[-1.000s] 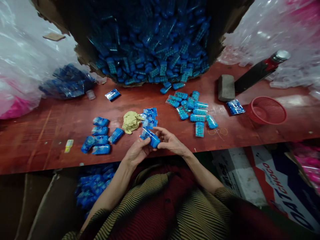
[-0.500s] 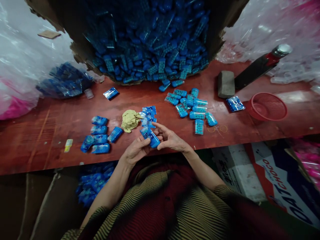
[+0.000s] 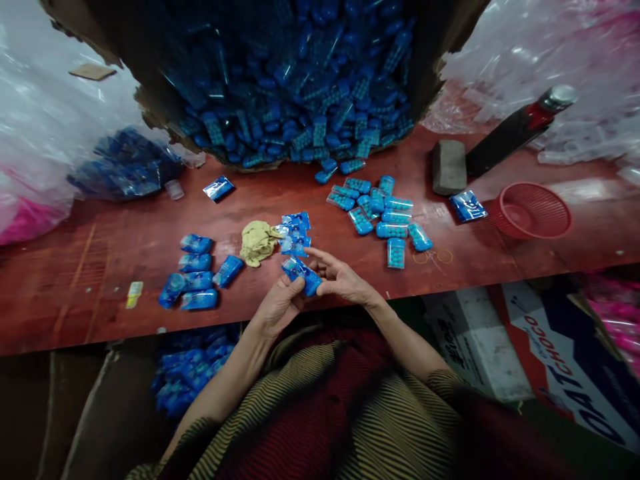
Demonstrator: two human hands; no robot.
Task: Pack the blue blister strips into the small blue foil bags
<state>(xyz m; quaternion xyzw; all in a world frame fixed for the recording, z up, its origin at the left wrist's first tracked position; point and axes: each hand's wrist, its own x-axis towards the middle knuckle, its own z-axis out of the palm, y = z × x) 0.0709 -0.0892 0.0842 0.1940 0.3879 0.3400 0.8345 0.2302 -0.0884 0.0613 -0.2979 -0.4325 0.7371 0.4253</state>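
My left hand (image 3: pixel 277 305) and my right hand (image 3: pixel 341 281) meet at the near edge of the red table (image 3: pixel 80 260), both closed on one small blue candy container (image 3: pixel 301 275) in a clear wrapper. Just beyond the hands lies a small stack of blue wrapper bags (image 3: pixel 295 233) beside a crumpled yellow cloth (image 3: pixel 257 241). To the left lie several wrapped blue containers (image 3: pixel 196 273). To the right lie several unwrapped blue containers (image 3: pixel 383 212).
A torn cardboard box (image 3: pixel 300 73) full of blue containers spills onto the table at the back. A red basket (image 3: pixel 531 212), a grey block (image 3: pixel 449 166) and a dark bottle (image 3: pixel 515 130) stand at the right. A box below the table at the left holds blue packs (image 3: pixel 193 367).
The view has shifted slightly. Both hands stay closed on the same blue container, turning it a little; my right forefinger has stretched out over it.
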